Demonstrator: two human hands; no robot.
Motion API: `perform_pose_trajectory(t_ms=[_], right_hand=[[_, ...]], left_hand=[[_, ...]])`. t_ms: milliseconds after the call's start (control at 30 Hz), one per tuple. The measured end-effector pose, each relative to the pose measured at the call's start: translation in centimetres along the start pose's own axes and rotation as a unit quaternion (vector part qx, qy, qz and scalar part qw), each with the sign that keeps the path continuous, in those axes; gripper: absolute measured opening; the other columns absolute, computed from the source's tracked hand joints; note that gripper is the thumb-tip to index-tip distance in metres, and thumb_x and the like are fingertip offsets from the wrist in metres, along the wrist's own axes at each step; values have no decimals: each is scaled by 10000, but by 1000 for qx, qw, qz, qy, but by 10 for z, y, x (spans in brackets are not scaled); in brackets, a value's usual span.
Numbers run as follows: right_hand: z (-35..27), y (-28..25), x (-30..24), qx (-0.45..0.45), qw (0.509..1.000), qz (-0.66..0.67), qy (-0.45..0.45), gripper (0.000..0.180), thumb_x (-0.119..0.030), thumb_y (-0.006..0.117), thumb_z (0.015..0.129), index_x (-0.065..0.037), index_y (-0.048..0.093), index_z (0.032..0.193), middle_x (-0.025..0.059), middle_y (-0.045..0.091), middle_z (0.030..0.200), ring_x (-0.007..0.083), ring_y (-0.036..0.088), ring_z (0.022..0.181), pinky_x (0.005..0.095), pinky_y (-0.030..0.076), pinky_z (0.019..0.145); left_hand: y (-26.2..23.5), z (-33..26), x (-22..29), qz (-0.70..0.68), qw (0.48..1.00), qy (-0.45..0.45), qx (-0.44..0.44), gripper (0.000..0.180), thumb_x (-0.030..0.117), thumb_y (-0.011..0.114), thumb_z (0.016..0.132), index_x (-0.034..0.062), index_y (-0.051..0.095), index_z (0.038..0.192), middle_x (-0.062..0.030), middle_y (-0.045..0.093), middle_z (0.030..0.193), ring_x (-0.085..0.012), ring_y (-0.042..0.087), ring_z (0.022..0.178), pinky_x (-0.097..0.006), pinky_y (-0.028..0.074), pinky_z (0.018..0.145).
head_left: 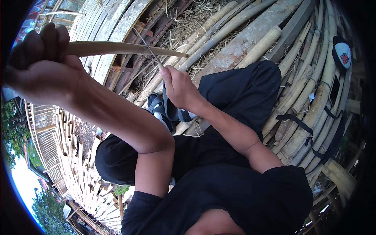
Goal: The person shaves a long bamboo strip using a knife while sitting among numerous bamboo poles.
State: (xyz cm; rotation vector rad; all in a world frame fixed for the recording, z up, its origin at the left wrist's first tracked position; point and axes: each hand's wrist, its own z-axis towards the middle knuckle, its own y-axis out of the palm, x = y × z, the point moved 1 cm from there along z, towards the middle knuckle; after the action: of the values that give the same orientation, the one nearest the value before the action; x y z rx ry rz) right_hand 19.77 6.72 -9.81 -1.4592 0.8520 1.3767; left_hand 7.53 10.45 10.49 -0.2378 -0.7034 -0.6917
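Note:
My left hand (47,72), raised at the far left, is closed around one end of a long, flat bamboo strip (105,47). The strip runs rightward and thins to its free tip. In my right hand (181,89) is a knife (144,41) with a slim, narrow blade and a pale handle, my thumb lying along the grip. Its blade slants up and to the left, crossing the strip towards the tip; whether the edge touches the bamboo I cannot tell. Below the right hand are dark sandals (158,107) on my feet.
I sit on bamboo poles (290,145), my dark-trousered knees bent. A slatted bamboo surface (96,23) stands at the upper left, with dry shavings (188,25) beside it. Many cut poles (74,156) lie lower left. A black strap (299,123) and a black-and-white item (342,55) rest at right.

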Motion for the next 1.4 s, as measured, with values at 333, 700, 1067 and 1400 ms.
perform_pose_trajectory(t_ms=[333, 700, 1067, 1400], right_hand=[[2, 0, -3, -11, 1000, -8, -3, 374, -265, 357, 975, 45, 510, 832, 232, 518, 590, 433, 543, 608, 474, 389, 535], [0, 5, 2, -12, 999, -41, 1, 392, -272, 346, 979, 32, 503, 787, 240, 518, 579, 436, 546, 605, 492, 396, 543], [7, 10, 15, -12, 994, -102, 39, 397, -262, 355, 971, 58, 534, 817, 247, 557, 621, 440, 571, 646, 504, 418, 586], [-6, -4, -22, -30, 999, -39, 7, 371, -233, 357, 964, 43, 513, 770, 273, 549, 630, 464, 552, 640, 513, 425, 587]], left_hand=[[2, 2, 6, -5, 1000, 1, -16, 491, 347, 111, 958, 59, 369, 655, -33, 334, 516, -155, 472, 469, -243, 447, 419], [0, -5, 8, -31, 993, -54, 99, 441, 283, 190, 940, 90, 301, 559, 1, 280, 477, -128, 361, 398, -239, 332, 392], [-12, -2, 3, -46, 997, -39, 56, 461, 315, 191, 939, 97, 309, 550, -21, 271, 466, -130, 404, 399, -241, 352, 396], [-19, 8, -23, -16, 997, 14, 75, 486, 267, 260, 890, -120, 554, 888, -177, 558, 719, -313, 637, 650, -390, 602, 600]])
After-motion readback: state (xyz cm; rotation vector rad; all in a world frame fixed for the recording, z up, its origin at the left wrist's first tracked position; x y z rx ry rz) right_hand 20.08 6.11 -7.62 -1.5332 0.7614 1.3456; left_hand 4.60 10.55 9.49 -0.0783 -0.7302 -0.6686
